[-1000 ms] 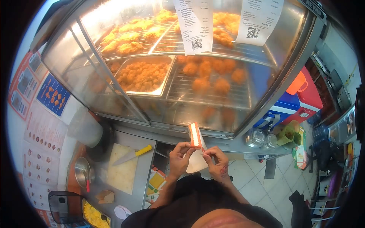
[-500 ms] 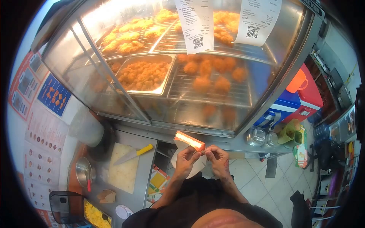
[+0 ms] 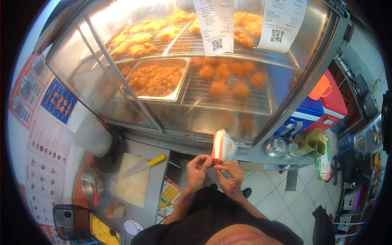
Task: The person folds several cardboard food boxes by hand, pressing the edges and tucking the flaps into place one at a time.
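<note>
1. Both hands hold a small white paper box with an orange edge (image 3: 222,147). It stands upright, near the person, just in front of the big glass food case (image 3: 261,102).
2. The left hand (image 3: 197,170) pinches the box's bottom corner with its fingertips.
3. The right hand (image 3: 229,176) holds the box from below, with its fingers curled around the bottom.
4. Inside the case, golden fried chicken pieces (image 3: 223,79) sit on wire racks. Two white paper slips (image 3: 215,24) hang on the glass.
5. To the left, a knife with a yellow handle (image 3: 143,165) lies on a pale cutting board (image 3: 132,185).
6. The box is thin paper. I think a hard squeeze could crush or tear it.
7. Only fingertips grip it, so it could slip and drop to the tiled floor (image 3: 281,204).
</note>
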Demonstrator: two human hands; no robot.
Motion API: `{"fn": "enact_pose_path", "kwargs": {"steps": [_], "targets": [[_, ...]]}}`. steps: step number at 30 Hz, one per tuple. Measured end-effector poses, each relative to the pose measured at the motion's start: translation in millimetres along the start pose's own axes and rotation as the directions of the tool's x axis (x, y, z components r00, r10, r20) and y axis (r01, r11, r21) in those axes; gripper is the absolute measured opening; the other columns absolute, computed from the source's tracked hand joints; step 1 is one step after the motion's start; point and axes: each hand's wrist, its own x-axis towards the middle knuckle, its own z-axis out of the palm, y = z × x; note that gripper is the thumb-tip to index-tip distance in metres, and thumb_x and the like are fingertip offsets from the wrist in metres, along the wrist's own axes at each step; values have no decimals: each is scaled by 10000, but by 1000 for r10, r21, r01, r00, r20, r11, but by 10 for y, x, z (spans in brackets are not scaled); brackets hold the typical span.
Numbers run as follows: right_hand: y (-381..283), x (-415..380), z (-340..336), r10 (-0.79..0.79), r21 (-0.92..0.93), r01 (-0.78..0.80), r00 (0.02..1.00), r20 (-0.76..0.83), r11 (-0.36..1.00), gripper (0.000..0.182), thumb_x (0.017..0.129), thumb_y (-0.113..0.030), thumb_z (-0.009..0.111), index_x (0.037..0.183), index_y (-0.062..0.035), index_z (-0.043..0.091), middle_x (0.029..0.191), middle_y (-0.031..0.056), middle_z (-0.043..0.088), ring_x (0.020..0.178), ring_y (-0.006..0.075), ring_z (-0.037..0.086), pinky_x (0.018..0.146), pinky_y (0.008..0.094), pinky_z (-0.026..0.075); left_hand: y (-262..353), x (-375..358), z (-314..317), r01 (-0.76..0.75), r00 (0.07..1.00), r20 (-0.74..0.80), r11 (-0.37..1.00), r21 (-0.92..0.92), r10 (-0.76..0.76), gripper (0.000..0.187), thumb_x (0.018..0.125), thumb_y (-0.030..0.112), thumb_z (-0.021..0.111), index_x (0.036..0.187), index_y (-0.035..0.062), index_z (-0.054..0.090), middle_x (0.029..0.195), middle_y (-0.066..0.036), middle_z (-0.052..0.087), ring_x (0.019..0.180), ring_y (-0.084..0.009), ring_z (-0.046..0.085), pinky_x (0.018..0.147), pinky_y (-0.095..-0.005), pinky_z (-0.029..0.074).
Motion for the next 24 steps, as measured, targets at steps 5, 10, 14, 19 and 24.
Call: {"fn": "enact_pose_path", "kwargs": {"steps": [5, 10, 14, 19, 24], "targets": [[65, -19, 25, 28, -34, -30, 998, -56, 999, 175, 711, 28, 759, 847, -55, 687, 798, 75, 666, 717, 218, 575, 653, 313, 439, -31, -15, -5, -88, 991, 111, 991, 97, 77, 132, 916, 32, 607, 1020, -49, 615, 952, -82, 655, 940, -142, 630, 890, -289, 482], [109, -22, 38, 38, -59, -40, 999, -35, 997, 151, 719, 18, 754, 828, -58, 684, 794, 77, 662, 732, 223, 565, 654, 319, 422, 40, -63, 107, -101, 992, 88, 987, 122, 91, 150, 899, 7, 614, 1041, -40, 610, 928, -68, 652, 939, -135, 626, 880, -274, 479], [327, -120, 76, 101, -79, -102, 995, -10, 992, 233, 670, -54, 800, 837, -50, 638, 803, 75, 616, 786, 243, 556, 708, 347, 403, -14, -72, 73, -117, 978, 193, 979, 168, 84, 129, 895, 2, 619, 1021, -18, 599, 939, -70, 656, 917, -123, 624, 856, -265, 488], [207, 10, 95, 163, -93, -161, 987, 14, 983, 401, 618, -40, 784, 957, -53, 571, 906, 111, 562, 837, 282, 549, 787, 382, 408, -3, 23, -129, -175, 984, 18, 980, -91, 178, 104, 897, 40, 641, 979, 19, 580, 954, -72, 657, 906, -126, 630, 822, -266, 507], [410, -58, 163, 154, 3, -154, 988, -20, 988, 439, 646, 6, 759, 1036, -40, 564, 1063, 137, 588, 975, 303, 573, 847, 350, 448, 152, 87, -443, -297, 941, -255, 906, -300, 224, 292, 924, 265, 637, 1085, 40, 544, 1070, -94, 640, 983, -199, 636, 867, -353, 532]]}}
